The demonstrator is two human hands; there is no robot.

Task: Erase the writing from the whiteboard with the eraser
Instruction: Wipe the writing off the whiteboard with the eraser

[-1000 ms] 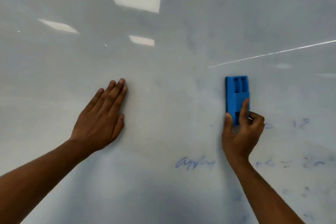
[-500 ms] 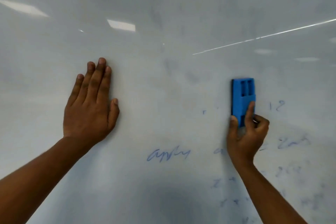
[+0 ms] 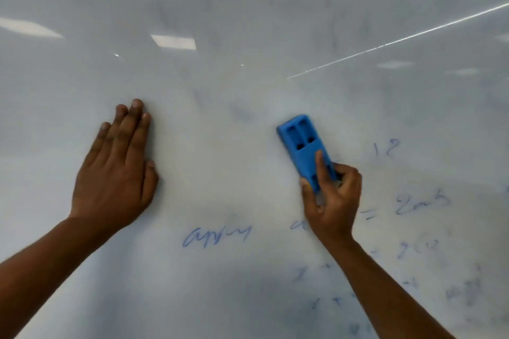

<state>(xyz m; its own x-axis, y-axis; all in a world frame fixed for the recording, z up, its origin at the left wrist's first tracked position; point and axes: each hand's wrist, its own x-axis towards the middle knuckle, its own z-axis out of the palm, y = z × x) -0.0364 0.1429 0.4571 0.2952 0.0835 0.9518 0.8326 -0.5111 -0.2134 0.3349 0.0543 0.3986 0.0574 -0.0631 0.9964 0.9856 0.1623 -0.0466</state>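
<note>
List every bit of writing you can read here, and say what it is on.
"12", in blue marker on the whiteboard, right of the eraser.
A cursive word on the whiteboard, possibly "apply": uncertain.
Marks at lower right: too smeared to read.
Eraser: no label visible.

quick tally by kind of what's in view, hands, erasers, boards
hands: 2, flat left hand and right hand
erasers: 1, blue plastic eraser
boards: 1, glossy white whiteboard with blue writing
total: 4

We've got the blue eraser (image 3: 302, 147) tilted left flat on the whiteboard (image 3: 248, 22), faint blue writing (image 3: 216, 236) below it.
</note>
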